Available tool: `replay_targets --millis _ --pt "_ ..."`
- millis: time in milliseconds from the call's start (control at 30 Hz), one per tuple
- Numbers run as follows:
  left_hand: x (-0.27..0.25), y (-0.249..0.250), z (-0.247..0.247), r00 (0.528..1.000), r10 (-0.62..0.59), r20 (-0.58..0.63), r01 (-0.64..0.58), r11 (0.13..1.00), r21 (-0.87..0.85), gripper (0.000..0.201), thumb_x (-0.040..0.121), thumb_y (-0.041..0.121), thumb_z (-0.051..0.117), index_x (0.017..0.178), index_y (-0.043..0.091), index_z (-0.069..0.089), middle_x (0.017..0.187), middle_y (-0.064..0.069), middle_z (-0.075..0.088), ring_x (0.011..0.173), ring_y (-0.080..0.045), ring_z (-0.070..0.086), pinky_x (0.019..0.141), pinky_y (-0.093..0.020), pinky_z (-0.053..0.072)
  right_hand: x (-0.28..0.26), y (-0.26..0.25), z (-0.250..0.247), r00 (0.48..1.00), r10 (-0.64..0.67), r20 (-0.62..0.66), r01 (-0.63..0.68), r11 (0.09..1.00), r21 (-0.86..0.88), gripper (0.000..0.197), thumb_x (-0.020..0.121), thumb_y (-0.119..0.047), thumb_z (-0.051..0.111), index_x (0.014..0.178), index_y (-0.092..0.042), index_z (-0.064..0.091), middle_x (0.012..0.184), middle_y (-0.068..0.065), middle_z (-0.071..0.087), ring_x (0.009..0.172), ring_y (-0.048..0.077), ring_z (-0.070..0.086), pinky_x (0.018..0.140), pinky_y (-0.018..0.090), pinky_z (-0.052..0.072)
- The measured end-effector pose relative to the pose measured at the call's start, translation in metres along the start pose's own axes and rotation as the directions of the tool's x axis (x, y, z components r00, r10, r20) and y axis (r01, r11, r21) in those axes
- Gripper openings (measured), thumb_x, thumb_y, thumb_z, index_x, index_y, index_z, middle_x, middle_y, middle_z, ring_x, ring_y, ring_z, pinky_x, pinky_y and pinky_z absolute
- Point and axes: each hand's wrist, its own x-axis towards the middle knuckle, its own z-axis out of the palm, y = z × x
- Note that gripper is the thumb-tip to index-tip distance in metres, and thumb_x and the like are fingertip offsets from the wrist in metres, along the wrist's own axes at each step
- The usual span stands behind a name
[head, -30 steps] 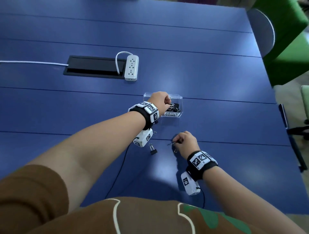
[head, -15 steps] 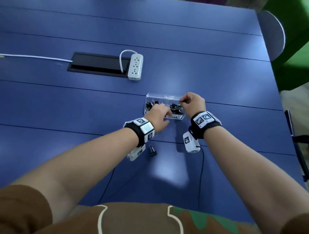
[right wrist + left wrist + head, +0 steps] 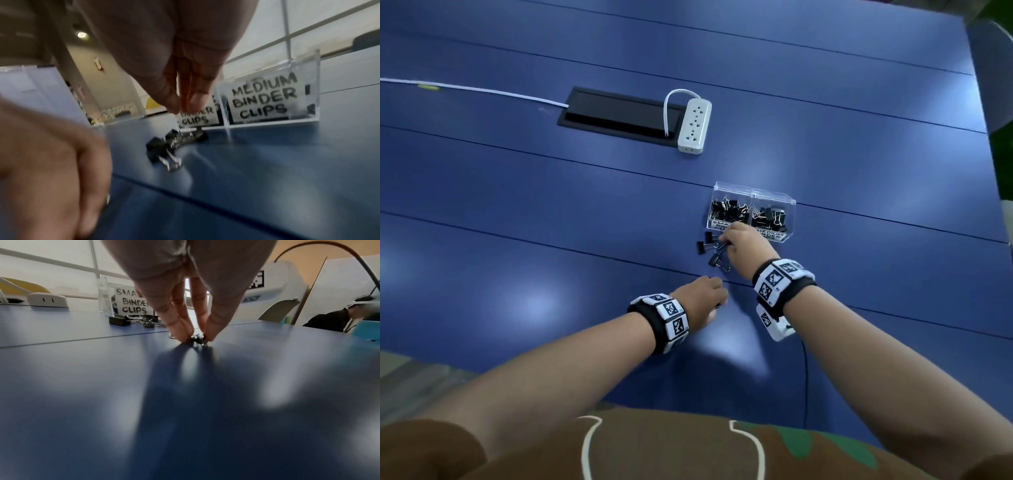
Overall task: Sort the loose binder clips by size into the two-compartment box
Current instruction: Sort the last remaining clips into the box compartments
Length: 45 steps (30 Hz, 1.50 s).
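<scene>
Binder clips (image 3: 709, 247): small, black-bodied, silver wire handles, scattered loose on the blue table (image 3: 517, 212) just in front of the clear two-compartment box (image 3: 755, 197). More black clips heaped inside both compartments; left one labelled for small binder clips, right one "MEDIUM BINDER CLIPS" on white paper against the near wall.

Left hand (image 3: 697, 301), nearer the body and apart from the cluster: fingers pointing down, fingertips (image 3: 180, 335) and thumb closed to a narrow pinch on one small black clip (image 3: 197, 339) still resting on the tabletop.

Right hand (image 3: 744, 245), just in front of the box, over the right edge of the loose cluster: fingers drawn together and pointing down, tips (image 3: 174, 105) close to one another above the clips. Blurred in the wrist view; a wire handle near the fingertips in the head view, but cannot tell whether anything is actually gripped.

White power strip (image 3: 694, 125) farther back beside a black cable hatch (image 3: 616, 114).
</scene>
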Motion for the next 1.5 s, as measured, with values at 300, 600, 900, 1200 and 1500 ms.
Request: replay_targets --millis 300,600,900,1200,1500 --pt "-0.008 -0.008 -0.003 0.998 -0.034 -0.048 0.034 0.999 0.0 0.028 0.086 0.002 0.044 0.107 0.013 0.058 0.116 -0.005 0.054 0.105 -0.028 0.043 0.079 -0.043 0.05 -0.027 0.018 0.026 0.989 0.149 -0.015 -0.149 0.989 -0.018 0.024 0.087 0.001 0.043 0.106 -0.004 0.057 0.114 0.012 0.054 0.11 0.032 0.046 0.087 0.037 0.042" --pt "-0.003 -0.021 -0.029 0.908 -0.164 -0.387 0.048 0.955 -0.291 0.024 0.076 0.002 0.054 0.089 0.017 0.066 0.091 0.0 0.065 0.085 -0.023 0.049 0.088 -0.036 0.045 -0.036 0.01 0.026 0.977 0.208 -0.035 -0.208 0.978 0.011 0.018 0.086 -0.013 0.053 0.097 0.0 0.059 0.107 0.016 0.053 0.102 0.034 0.052 0.083 0.041 0.048" --pt "0.035 -0.005 -0.093 0.865 -0.18 -0.468 -0.041 0.905 -0.424 0.022 0.077 0.005 0.057 0.09 0.021 0.065 0.094 -0.002 0.064 0.09 -0.022 0.054 0.081 -0.03 0.047 -0.034 0.028 -0.018 0.851 0.281 -0.444 -0.171 0.947 0.271 0.008 0.082 -0.015 0.059 0.084 -0.007 0.06 0.095 0.009 0.058 0.092 0.023 0.049 0.079 0.03 0.042" --pt "0.09 0.018 -0.128 0.906 -0.054 -0.421 -0.101 0.936 -0.337 0.026 0.079 0.002 0.056 0.095 0.02 0.065 0.093 -0.001 0.064 0.083 -0.015 0.05 0.077 -0.028 0.047 -0.048 0.025 -0.002 0.924 0.063 -0.377 -0.058 0.998 0.025 0.023 0.086 -0.003 0.049 0.098 -0.003 0.069 0.107 0.013 0.06 0.101 0.033 0.047 0.087 0.045 0.047" --pt "0.118 0.037 -0.123 0.958 0.07 -0.277 -0.107 0.987 -0.117 0.034 0.078 -0.006 0.05 0.101 0.015 0.064 0.1 -0.004 0.062 0.089 -0.019 0.049 0.083 -0.031 0.047 -0.058 -0.004 0.055 0.996 -0.035 -0.076 0.032 0.999 -0.032 0.044 0.081 0.0 0.049 0.125 0.0 0.054 0.128 0.016 0.053 0.113 0.038 0.05 0.097 0.046 0.046"
